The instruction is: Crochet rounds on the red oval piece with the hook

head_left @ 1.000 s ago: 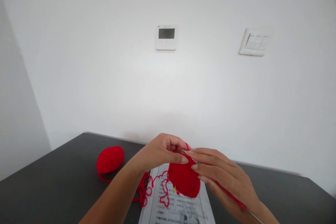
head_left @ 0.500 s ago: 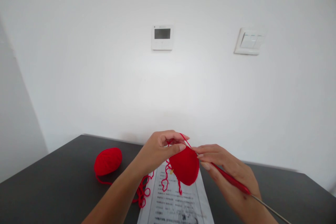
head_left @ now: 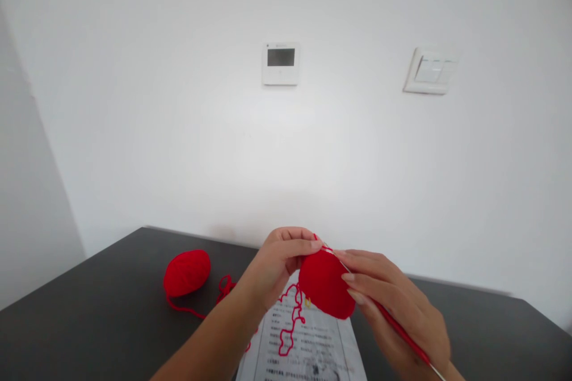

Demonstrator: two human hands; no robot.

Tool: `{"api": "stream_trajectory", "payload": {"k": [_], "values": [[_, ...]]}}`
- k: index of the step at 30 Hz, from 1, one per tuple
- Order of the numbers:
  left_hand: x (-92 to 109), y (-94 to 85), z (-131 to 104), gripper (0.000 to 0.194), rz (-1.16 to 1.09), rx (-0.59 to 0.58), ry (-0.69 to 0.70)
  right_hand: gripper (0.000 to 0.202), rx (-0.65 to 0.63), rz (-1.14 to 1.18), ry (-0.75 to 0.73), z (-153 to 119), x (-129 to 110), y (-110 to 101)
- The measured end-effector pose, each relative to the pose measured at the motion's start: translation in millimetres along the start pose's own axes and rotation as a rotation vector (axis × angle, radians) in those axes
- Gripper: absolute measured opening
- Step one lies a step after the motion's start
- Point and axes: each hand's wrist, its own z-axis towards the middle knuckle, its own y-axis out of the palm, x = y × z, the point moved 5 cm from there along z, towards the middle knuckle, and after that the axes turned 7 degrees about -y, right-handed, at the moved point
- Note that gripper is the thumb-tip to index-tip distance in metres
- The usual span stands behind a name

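1. A pale, plain wall stands behind a dark grey table; on it are one small panel with a dark screen and one white switch plate.
2. The red crocheted piece is flat, closely worked and rounded along its lower edge. A small yellow bit shows at its lower left.
3. Counted: one crocheted piece, one red-handled hook with a metal shaft, and one red yarn ball, at left on the table. Loose red yarn trails over printed paper.
4. The piece hangs between the hands, above the paper.
5. The left hand is curled, thumb and fingers pinching the piece's upper left edge.
6. The right hand is partly closed around the hook, fingertips at the piece's right edge.
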Motion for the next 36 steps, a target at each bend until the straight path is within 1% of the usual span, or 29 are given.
{"api": "stream_trajectory", "payload": {"k": [3, 5, 8, 11, 14, 16, 19, 23, 27, 32, 36], "values": [[-4.5, 1.7, 1.8, 0.016, -0.025, -0.094, -0.133, 0.017, -0.038, 0.162, 0.04, 5.1, 1.9, -0.6], [-6.5, 2.6, 2.1, 0.016, -0.022, -0.128, -0.167, 0.015, -0.06, 0.242, 0.057, 7.8, 3.0, -0.9], [-5.9, 3.2, 0.5, 0.017, 0.032, -0.157, -0.145, 0.015, -0.079, 0.264, 0.077, 9.5, 4.6, -1.4], [-0.8, 0.5, -3.1, 0.026, 0.118, -0.143, -0.092, 0.014, -0.104, 0.21, 0.065, 10.1, 4.8, -0.8], [5.1, 0.5, -7.2, 0.031, 0.233, -0.171, -0.036, 0.014, -0.13, 0.149, 0.028, 11.4, 4.2, 1.7], [6.0, 2.5, -8.9, 0.039, 0.325, -0.198, -0.025, 0.013, -0.131, 0.125, -0.005, 13.3, 3.2, 3.0], [4.4, 4.5, -9.5, 0.048, 0.414, -0.189, -0.028, 0.013, -0.129, 0.095, -0.042, 17.0, 1.1, 3.3], [3.6, 6.1, -11.8, 0.048, 0.436, -0.219, -0.047, 0.012, -0.147, 0.022, -0.094, 20.1, -3.8, 0.7], [11.4, 2.5, -16.1, 0.044, 0.402, -0.237, -0.048, 0.013, -0.16, -0.025, -0.134, 19.5, -10.1, -3.1], [22.8, -3.1, -19.0, 0.041, 0.35, -0.229, 0.006, 0.015, -0.151, 0.04, -0.092, 15.7, -14.4, -6.4], [21.4, -3.7, -18.3, 0.039, 0.354, -0.267, -0.029, 0.016, -0.119, 0.163, 0.047, 9.9, -8.8, -6.6]]}}
